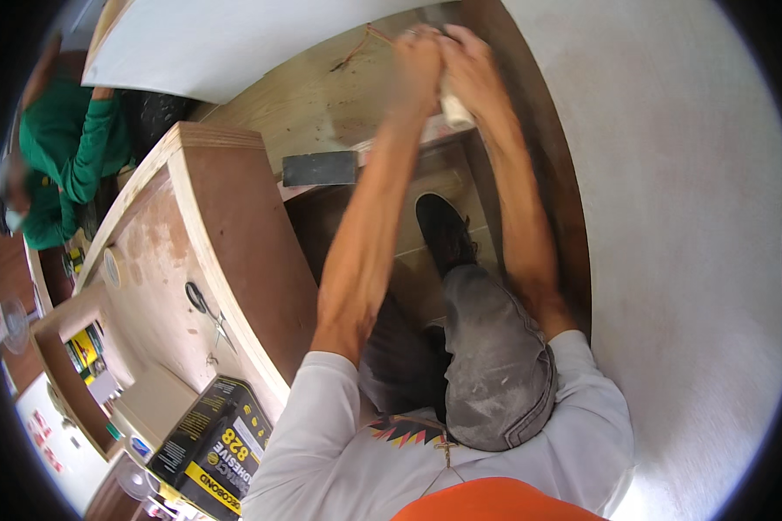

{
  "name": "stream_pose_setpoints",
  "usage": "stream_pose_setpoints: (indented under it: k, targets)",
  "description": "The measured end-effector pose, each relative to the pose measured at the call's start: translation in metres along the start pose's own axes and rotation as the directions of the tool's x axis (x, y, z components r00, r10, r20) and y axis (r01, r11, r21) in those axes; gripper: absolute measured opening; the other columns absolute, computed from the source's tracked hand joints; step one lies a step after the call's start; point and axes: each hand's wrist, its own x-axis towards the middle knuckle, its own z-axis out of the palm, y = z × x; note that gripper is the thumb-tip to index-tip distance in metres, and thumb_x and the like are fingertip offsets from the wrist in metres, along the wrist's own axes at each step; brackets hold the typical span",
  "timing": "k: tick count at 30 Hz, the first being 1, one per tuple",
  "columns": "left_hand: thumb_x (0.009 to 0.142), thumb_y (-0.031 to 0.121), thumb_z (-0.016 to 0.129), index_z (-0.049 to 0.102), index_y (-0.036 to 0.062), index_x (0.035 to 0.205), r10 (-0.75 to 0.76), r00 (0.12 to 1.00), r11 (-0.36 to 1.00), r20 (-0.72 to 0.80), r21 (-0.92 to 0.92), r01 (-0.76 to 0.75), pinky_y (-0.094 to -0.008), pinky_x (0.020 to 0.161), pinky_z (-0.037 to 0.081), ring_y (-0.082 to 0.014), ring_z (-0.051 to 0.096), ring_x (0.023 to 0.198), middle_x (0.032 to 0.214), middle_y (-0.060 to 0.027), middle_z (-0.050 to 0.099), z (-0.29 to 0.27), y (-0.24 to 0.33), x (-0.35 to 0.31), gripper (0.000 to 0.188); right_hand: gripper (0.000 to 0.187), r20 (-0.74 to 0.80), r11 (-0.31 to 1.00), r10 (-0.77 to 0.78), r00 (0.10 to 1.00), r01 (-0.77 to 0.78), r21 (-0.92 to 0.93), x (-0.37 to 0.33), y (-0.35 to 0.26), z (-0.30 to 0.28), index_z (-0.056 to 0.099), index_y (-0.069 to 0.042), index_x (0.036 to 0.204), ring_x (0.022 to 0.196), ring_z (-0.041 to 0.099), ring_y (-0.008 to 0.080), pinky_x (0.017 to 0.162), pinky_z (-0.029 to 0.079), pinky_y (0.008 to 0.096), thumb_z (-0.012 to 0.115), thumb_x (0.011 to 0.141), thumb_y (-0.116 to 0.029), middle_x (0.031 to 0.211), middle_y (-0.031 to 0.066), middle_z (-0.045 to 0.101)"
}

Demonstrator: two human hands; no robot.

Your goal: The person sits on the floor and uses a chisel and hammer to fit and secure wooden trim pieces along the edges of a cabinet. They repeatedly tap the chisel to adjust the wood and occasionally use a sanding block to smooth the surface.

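Note:
Both arms reach forward to the top of the view, where my hands meet side by side. My left hand (417,71) is closed and partly blurred by motion; what lies in its fingers is hidden. My right hand (476,68) curls over a pale, rod-like piece (454,109), whose rounded lower end shows between my wrists; its kind is not clear. Left of my left hand, a thin brown strip (353,57) lies over the wood-grain surface (295,108). A dark grey rectangular block (320,168) rests on a ledge near my left forearm.
A brown wooden cabinet (239,226) stands at my left, bearing scissors (207,313) and a tape roll (113,267). A black and yellow adhesive can (217,447) sits nearer. A pale panel (669,217) rises at right. Another person in green (74,148) is at far left.

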Motion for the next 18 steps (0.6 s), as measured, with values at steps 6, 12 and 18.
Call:
stream_pose_setpoints:
  k: [6, 12, 18]
  targets:
    - [0.100, 0.017, 0.049, 0.061, 0.0014, 0.097, -0.366, 0.908, 0.829, 0.204, -0.371, 0.418, -0.0320, 0.059, 0.048, -0.0160, 0.059, 0.071, 0.076, -0.0077, 0.061, -0.028, 0.016, 0.013, 0.020, 0.048, -0.019, 0.990, 0.028, 0.999, -0.025, 0.139, 0.007, 0.007, 0.017, 0.056, 0.003, 0.133, 0.099, 0.068, 0.0272, 0.089, 0.052, 0.0376, 0.053, 0.098, -0.030, 0.113, 0.0210, 0.068]
    - [0.105, 0.014, 0.040, 0.047, -0.0048, 0.113, -0.565, 0.813, 0.642, 0.140, -0.543, 0.540, -0.0429, 0.080, 0.061, -0.0283, 0.067, 0.092, 0.101, -0.0157, 0.063, -0.047, 0.027, -0.039, 0.022, 0.036, -0.067, 0.734, 0.296, 0.953, -0.182, 0.655, 0.026, 0.033, 0.025, 0.057, -0.005, 0.132, 0.104, 0.065, 0.0233, 0.095, 0.054, 0.0404, 0.057, 0.099, -0.019, 0.110, 0.0124, 0.066]
    - [0.105, 0.016, 0.037, 0.040, -0.0027, 0.114, -0.596, 0.788, 0.578, 0.155, -0.599, 0.554, -0.0400, 0.067, 0.060, -0.0287, 0.068, 0.077, 0.093, -0.0153, 0.059, -0.068, 0.049, -0.107, 0.022, 0.012, 0.002, 0.196, 0.299, 0.954, -0.063, 0.979, 0.055, 0.034, 0.048, 0.062, -0.002, 0.104, 0.094, 0.062, 0.0166, 0.082, 0.052, 0.0327, 0.056, 0.101, -0.012, 0.099, 0.0054, 0.064]
